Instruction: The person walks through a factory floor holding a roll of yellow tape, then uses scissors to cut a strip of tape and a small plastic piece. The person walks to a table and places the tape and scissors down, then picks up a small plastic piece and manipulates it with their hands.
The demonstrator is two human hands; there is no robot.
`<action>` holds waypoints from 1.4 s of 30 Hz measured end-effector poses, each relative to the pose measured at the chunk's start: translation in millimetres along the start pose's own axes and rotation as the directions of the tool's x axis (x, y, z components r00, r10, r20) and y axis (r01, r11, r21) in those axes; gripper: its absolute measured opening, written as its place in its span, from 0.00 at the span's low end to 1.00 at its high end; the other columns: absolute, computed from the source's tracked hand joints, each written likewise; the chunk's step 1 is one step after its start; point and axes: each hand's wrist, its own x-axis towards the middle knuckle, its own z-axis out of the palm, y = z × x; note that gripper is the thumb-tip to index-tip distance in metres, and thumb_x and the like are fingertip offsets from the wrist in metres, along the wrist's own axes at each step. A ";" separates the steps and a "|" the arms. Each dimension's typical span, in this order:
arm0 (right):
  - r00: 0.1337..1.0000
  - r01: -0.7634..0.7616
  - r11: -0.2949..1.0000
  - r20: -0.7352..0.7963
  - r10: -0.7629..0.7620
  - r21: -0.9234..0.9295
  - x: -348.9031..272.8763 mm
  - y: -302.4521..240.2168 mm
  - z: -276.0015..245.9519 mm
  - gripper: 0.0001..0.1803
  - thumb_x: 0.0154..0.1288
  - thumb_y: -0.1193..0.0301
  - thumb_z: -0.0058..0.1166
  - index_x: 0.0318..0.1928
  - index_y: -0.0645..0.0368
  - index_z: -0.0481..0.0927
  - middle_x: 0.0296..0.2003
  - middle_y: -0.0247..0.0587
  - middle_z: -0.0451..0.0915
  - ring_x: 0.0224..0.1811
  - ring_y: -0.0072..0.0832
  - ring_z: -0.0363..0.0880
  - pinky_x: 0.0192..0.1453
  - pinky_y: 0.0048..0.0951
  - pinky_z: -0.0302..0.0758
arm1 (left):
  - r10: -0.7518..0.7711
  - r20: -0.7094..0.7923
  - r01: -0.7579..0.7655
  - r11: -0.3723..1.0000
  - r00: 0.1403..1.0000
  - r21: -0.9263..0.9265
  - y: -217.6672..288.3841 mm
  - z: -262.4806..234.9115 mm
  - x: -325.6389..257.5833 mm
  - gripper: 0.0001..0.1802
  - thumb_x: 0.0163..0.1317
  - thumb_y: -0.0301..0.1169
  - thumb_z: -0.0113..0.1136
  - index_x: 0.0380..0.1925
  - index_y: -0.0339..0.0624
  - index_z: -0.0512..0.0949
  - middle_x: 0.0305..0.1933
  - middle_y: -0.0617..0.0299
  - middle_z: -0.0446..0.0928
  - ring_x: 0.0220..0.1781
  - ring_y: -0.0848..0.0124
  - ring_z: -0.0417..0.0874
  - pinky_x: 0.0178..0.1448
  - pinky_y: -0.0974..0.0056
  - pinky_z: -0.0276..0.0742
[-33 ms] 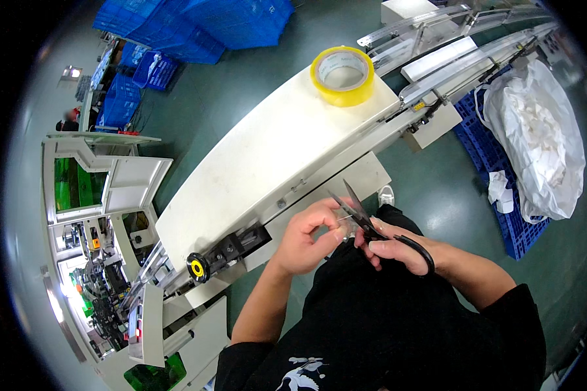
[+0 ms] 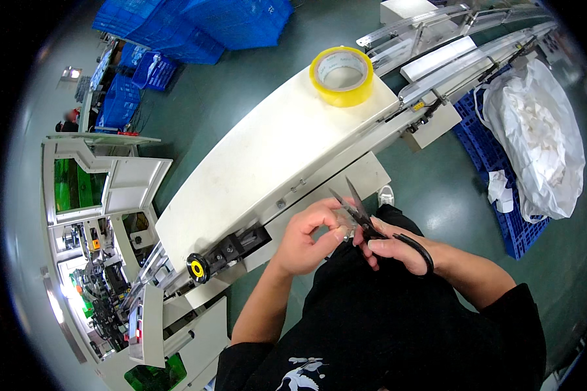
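Note:
My right hand is closed around a pair of scissors with black handles. Their dark blades stand slightly apart and point up and to the left, away from my body. Close beside the blades, my left hand has its thumb and forefinger pinched together. A small, clear, shiny piece shows at those fingertips, too small for me to make out its kind. Both hands are in front of my black shirt, at the near side of a white machine top.
A roll of clear yellowish tape lies on the machine top's far right end. A black knob with a yellow ring juts out at the near left. Rails run off to the upper right. A white bag sits on a blue pallet.
The scissors' blade tips have shifted very slightly upward. Both hands otherwise keep their places.

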 end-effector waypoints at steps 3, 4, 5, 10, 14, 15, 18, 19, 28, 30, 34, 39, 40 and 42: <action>0.997 -0.049 0.996 -0.056 0.053 0.081 0.4 -0.9 5.6 0.24 0.73 0.50 0.41 0.50 0.61 0.66 0.31 0.35 0.67 0.32 0.23 0.69 0.39 0.27 0.71 | 0.012 -0.068 -0.004 0.993 0.998 0.122 1.8 4.4 -0.4 0.06 0.59 0.23 0.59 0.26 0.41 0.71 0.52 0.47 0.77 0.59 0.58 0.77 0.61 0.56 0.70; 0.996 -0.067 0.992 -0.058 0.074 0.103 0.1 -1.5 5.9 0.24 0.73 0.50 0.41 0.50 0.61 0.66 0.31 0.35 0.68 0.32 0.23 0.70 0.39 0.27 0.71 | 0.026 -0.086 -0.012 0.987 0.996 0.160 1.8 5.0 0.2 0.06 0.58 0.23 0.59 0.26 0.41 0.71 0.54 0.46 0.77 0.57 0.58 0.78 0.60 0.57 0.72; 0.994 -0.086 0.988 -0.060 0.094 0.126 -0.8 -1.8 6.2 0.24 0.73 0.50 0.41 0.51 0.61 0.66 0.31 0.35 0.68 0.33 0.23 0.70 0.39 0.27 0.71 | 0.035 -0.075 -0.020 0.982 0.997 0.189 1.8 4.7 0.9 0.06 0.58 0.23 0.60 0.26 0.41 0.71 0.55 0.46 0.77 0.56 0.58 0.79 0.59 0.57 0.72; 0.994 -0.103 0.985 -0.007 0.105 0.138 -4.6 -8.9 5.0 0.25 0.72 0.49 0.41 0.51 0.60 0.67 0.31 0.35 0.69 0.32 0.25 0.72 0.37 0.27 0.72 | 0.018 0.005 -0.018 0.956 1.000 0.293 7.8 0.5 2.3 0.06 0.56 0.22 0.61 0.25 0.40 0.72 0.56 0.45 0.76 0.54 0.57 0.80 0.56 0.59 0.74; 0.989 -0.142 0.966 -0.016 0.149 0.215 -6.9 -9.1 4.3 0.24 0.72 0.49 0.42 0.50 0.59 0.67 0.32 0.35 0.69 0.32 0.23 0.72 0.37 0.26 0.72 | 0.030 0.037 -0.040 0.957 0.999 0.289 14.1 1.9 3.2 0.05 0.56 0.23 0.61 0.25 0.40 0.74 0.53 0.46 0.77 0.59 0.56 0.77 0.59 0.57 0.72; 0.989 -0.138 0.977 -0.025 0.144 0.161 -7.7 -9.9 4.9 0.24 0.72 0.49 0.42 0.50 0.59 0.67 0.32 0.35 0.69 0.33 0.23 0.71 0.37 0.26 0.72 | 0.042 0.029 -0.048 0.956 0.999 0.290 15.1 0.5 3.4 0.05 0.56 0.23 0.61 0.25 0.39 0.75 0.55 0.44 0.76 0.63 0.54 0.74 0.62 0.55 0.71; 0.991 -0.119 0.992 -0.053 0.121 0.039 -10.2 -11.5 7.6 0.24 0.72 0.49 0.42 0.49 0.59 0.66 0.33 0.35 0.68 0.33 0.22 0.71 0.38 0.26 0.71 | 0.041 0.030 -0.048 0.952 0.999 0.302 18.3 -1.8 4.7 0.05 0.57 0.24 0.62 0.24 0.39 0.75 0.57 0.42 0.76 0.69 0.52 0.70 0.64 0.53 0.69; 0.992 -0.110 0.994 -0.066 0.111 0.025 -10.2 -10.6 8.1 0.24 0.72 0.49 0.42 0.49 0.59 0.66 0.33 0.35 0.68 0.34 0.22 0.70 0.38 0.25 0.71 | 0.035 0.035 -0.044 0.951 0.999 0.307 18.8 -1.9 5.1 0.05 0.57 0.24 0.62 0.24 0.39 0.75 0.57 0.42 0.76 0.69 0.52 0.70 0.63 0.54 0.69; 0.965 -0.221 0.927 0.207 0.162 0.304 -9.8 4.8 -9.0 0.28 0.68 0.47 0.46 0.54 0.57 0.68 0.36 0.33 0.71 0.36 0.24 0.72 0.41 0.27 0.73 | 0.067 0.091 -0.049 0.982 0.994 -0.184 4.2 2.0 2.7 0.07 0.55 0.25 0.63 0.21 0.43 0.75 0.45 0.52 0.80 0.64 0.50 0.75 0.61 0.54 0.71; 0.948 -0.262 0.871 0.277 0.153 0.415 -11.3 0.7 -12.8 0.28 0.68 0.46 0.46 0.53 0.57 0.69 0.35 0.33 0.71 0.34 0.24 0.72 0.40 0.28 0.73 | 0.090 0.126 -0.062 0.975 0.988 -0.211 -0.6 1.8 2.5 0.07 0.54 0.27 0.65 0.21 0.43 0.75 0.51 0.46 0.77 0.62 0.49 0.76 0.59 0.55 0.72; 0.934 -0.286 0.870 0.321 0.158 0.401 -15.2 -2.8 -24.7 0.23 0.73 0.50 0.40 0.52 0.57 0.70 0.32 0.32 0.72 0.31 0.23 0.73 0.36 0.26 0.73 | 0.222 0.244 -0.218 0.975 0.944 -0.044 -0.2 -3.8 11.6 0.08 0.53 0.27 0.65 0.20 0.43 0.75 0.48 0.42 0.79 0.59 0.47 0.78 0.57 0.53 0.73; 0.938 -0.270 0.931 0.286 0.196 0.248 -19.5 -8.3 -30.9 0.24 0.73 0.51 0.43 0.54 0.60 0.68 0.33 0.33 0.73 0.34 0.22 0.74 0.38 0.25 0.73 | 0.127 0.227 -0.147 0.986 0.966 0.076 9.1 -1.0 9.0 0.07 0.53 0.26 0.64 0.20 0.42 0.75 0.38 0.48 0.81 0.60 0.46 0.77 0.63 0.47 0.70; 0.949 -0.239 0.960 0.246 0.199 0.147 -20.4 -13.2 -29.2 0.25 0.73 0.52 0.43 0.54 0.60 0.68 0.33 0.34 0.72 0.34 0.22 0.73 0.38 0.25 0.72 | 0.122 0.215 -0.145 0.985 0.969 0.094 9.7 -0.3 8.6 0.07 0.53 0.26 0.64 0.20 0.42 0.75 0.38 0.49 0.81 0.60 0.46 0.77 0.64 0.46 0.69; 0.963 -0.203 0.979 0.184 0.195 0.026 -21.4 -19.5 -25.8 0.26 0.72 0.52 0.44 0.55 0.62 0.67 0.34 0.34 0.72 0.36 0.21 0.73 0.39 0.24 0.72 | 0.054 0.209 -0.077 0.992 0.976 0.102 13.0 0.1 7.6 0.07 0.53 0.25 0.64 0.20 0.41 0.75 0.38 0.49 0.81 0.61 0.46 0.76 0.65 0.45 0.68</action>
